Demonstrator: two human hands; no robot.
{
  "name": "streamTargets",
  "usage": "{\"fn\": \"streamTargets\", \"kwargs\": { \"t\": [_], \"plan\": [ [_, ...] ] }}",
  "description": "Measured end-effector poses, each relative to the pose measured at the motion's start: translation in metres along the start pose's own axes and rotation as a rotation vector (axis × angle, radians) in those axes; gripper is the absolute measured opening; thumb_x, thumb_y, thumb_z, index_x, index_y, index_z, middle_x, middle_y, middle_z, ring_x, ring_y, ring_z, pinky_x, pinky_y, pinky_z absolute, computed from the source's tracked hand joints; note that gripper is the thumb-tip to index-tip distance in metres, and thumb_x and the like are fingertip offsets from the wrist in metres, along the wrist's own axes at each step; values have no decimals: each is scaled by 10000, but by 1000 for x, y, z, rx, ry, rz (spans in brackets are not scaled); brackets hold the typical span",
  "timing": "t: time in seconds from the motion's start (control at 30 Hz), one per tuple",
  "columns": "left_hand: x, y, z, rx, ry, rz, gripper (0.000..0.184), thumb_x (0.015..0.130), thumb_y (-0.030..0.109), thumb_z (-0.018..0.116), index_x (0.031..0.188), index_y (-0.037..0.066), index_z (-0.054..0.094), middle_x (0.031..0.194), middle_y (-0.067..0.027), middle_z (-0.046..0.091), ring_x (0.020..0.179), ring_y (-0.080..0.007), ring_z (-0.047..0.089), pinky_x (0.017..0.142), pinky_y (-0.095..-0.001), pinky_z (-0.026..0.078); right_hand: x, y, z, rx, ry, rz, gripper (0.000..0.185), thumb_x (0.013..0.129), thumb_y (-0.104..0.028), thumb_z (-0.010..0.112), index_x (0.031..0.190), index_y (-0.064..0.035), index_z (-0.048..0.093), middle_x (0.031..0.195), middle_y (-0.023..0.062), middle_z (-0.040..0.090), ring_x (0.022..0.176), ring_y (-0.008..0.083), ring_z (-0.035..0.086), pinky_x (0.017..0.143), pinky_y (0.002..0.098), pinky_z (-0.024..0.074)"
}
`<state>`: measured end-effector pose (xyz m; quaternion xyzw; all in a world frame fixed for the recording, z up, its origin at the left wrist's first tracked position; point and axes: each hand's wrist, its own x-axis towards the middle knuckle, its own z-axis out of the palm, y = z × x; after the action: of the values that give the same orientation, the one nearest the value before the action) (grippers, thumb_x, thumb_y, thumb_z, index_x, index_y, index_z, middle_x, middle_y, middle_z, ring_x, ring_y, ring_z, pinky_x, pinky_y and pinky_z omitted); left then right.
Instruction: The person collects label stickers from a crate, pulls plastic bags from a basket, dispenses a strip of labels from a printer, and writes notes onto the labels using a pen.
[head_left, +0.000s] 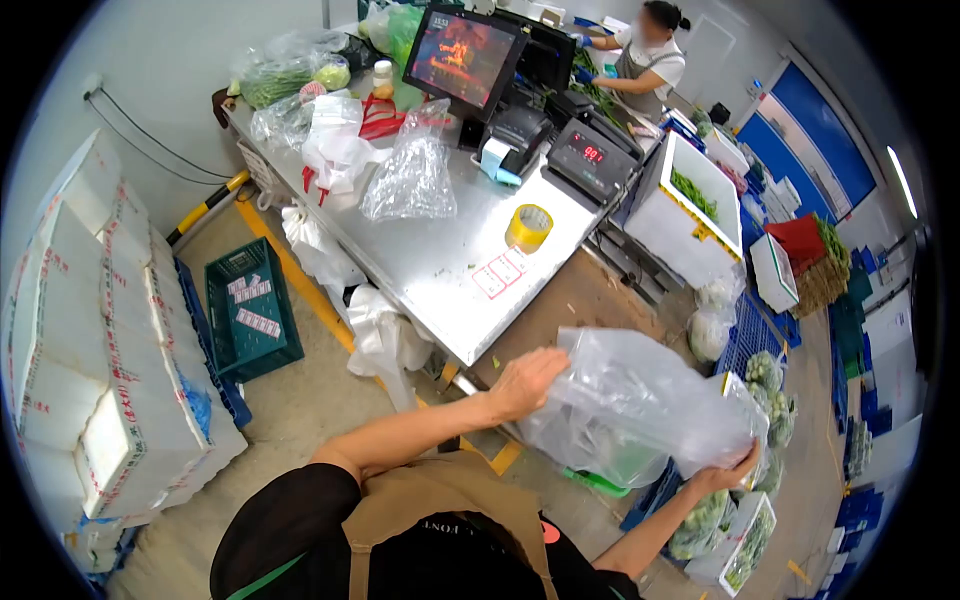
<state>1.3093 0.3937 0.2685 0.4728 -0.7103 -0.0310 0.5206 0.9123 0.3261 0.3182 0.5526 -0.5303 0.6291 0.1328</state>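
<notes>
A large clear plastic bag is stretched out between my two hands, over the brown board beside the metal table. My left hand is closed on its left edge. At the lower right, my right hand grips the other end. Something green shows through and below the bag, too covered to make out. On the metal table lie a roll of yellow tape, a strip of red-printed labels and a crumpled clear bag.
A touch screen, a printer and a scale stand at the table's back. A green crate and white foam boxes are left. A person handles greens behind. A foam box holds greens.
</notes>
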Motion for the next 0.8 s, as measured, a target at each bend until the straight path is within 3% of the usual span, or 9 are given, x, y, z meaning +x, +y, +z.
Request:
{"fn": "streamTargets", "kwargs": {
  "t": [0.1, 0.17, 0.27, 0.37, 0.4, 0.5, 0.63, 0.77, 0.8],
  "plan": [
    [-36, -49, 51, 68, -220, -64, 451, 691, 31, 651, 1121, -5, 519, 1081, -185, 568, 970, -367, 570, 817, -404, 487, -51, 85, 26, -126, -315, 19, 389, 936, -118, 467, 1282, 54, 509, 1271, 212, 558, 1161, 325, 543, 1003, 370, 403],
    [-50, -65, 55, 100, -373, -158, 488, 739, 110, 705, 1174, 9, 507, 1101, -181, 575, 994, -376, 571, 836, -395, 482, -92, 117, 44, -109, -621, 274, 462, 869, -90, 533, 1309, 42, 482, 1315, 231, 518, 1235, 346, 484, 1048, 376, 356],
    [-47, -75, 39, 13, -410, -174, 462, 835, 234, 679, 1207, 23, 505, 1085, -171, 581, 985, -357, 581, 837, -398, 476, -135, 134, 71, -161, -997, 241, 663, 773, -119, 679, 1370, 8, 422, 1350, 233, 489, 1266, 370, 450, 1054, 399, 353],
    [-35, -101, 24, -143, -596, -431, 437, 867, 224, 638, 1233, 20, 517, 1085, -169, 601, 960, -332, 607, 824, -383, 486, -136, 138, 101, -203, -1351, 294, 889, 657, -198, 806, 1409, -18, 370, 1348, 225, 493, 1263, 371, 450, 1039, 417, 377],
    [-23, -101, 9, -217, -526, -549, 389, 872, 200, 628, 1196, -4, 560, 1008, -155, 646, 890, -264, 648, 786, -346, 507, -127, 131, 107, -196, -1459, 311, 959, 621, -223, 839, 1422, -25, 351, 1346, 224, 494, 1262, 369, 452, 1030, 422, 388],
    [-10, -125, -29, -323, -380, -750, 309, 869, 189, 612, 1112, -2, 615, 887, -157, 676, 797, -256, 658, 732, -327, 517, -73, 89, 146, -625, -1766, 337, 1049, 548, -298, 882, 1426, -58, 360, 1351, 215, 493, 1249, 350, 475, 1018, 438, 402],
    [10, -159, -83, -445, -170, -1106, 261, 894, 146, 576, 1092, -18, 625, 859, -86, 673, 749, -128, 633, 698, -274, 515, -17, -33, 213, -644, -1557, 107, 753, 695, -203, 768, 1360, -60, 447, 1258, 219, 557, 1158, 380, 530, 953, 440, 441],
    [13, -237, -102, -482, -17, -1084, 268, 892, 142, 568, 1092, -29, 624, 863, -94, 671, 740, -141, 632, 701, -275, 515, -37, -111, 327, 19, -1204, -151, 624, 758, -94, 669, 1343, -53, 457, 1212, 218, 575, 1136, 382, 533, 966, 425, 424],
    [25, -252, -112, -299, -63, -1020, 271, 881, 133, 574, 1089, -34, 623, 864, -101, 677, 725, -144, 631, 696, -283, 515, -44, -139, 358, 113, -1192, -173, 614, 760, -83, 663, 1340, -62, 463, 1239, 218, 557, 1156, 383, 516, 978, 423, 414]
  ]
}}
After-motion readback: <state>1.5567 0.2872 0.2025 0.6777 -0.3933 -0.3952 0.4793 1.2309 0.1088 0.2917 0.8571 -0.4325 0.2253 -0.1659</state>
